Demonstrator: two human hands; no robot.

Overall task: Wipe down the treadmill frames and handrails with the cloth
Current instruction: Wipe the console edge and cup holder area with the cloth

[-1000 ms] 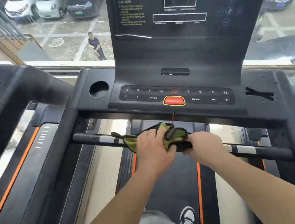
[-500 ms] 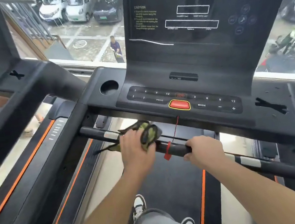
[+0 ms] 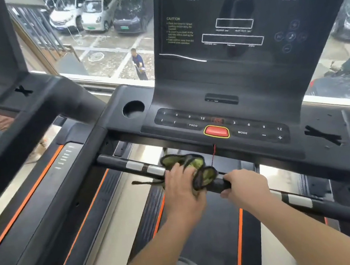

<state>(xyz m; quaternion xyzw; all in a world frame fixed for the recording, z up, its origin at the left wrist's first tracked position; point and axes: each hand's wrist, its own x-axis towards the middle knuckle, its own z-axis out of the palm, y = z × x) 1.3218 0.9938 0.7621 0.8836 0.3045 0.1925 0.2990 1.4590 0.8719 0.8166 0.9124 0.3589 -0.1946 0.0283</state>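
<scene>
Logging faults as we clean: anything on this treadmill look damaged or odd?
Yes: a rough black cross, seemingly tape, is stuck on the right side of the console, mirroring the open cup holder on the left; it looks like a patch. Nothing is spilled.

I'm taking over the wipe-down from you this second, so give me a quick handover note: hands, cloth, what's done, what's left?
Left hand: grips the green cloth, wrapped around the front crossbar handrail below the red stop button.
Right hand: grips the bare bar just right of the cloth.
Done: wiping is at mid-bar; surfaces don't show what is already clean.
Left: probably the bar's outer ends, the left side handrail and the rest of the frame.
</scene>
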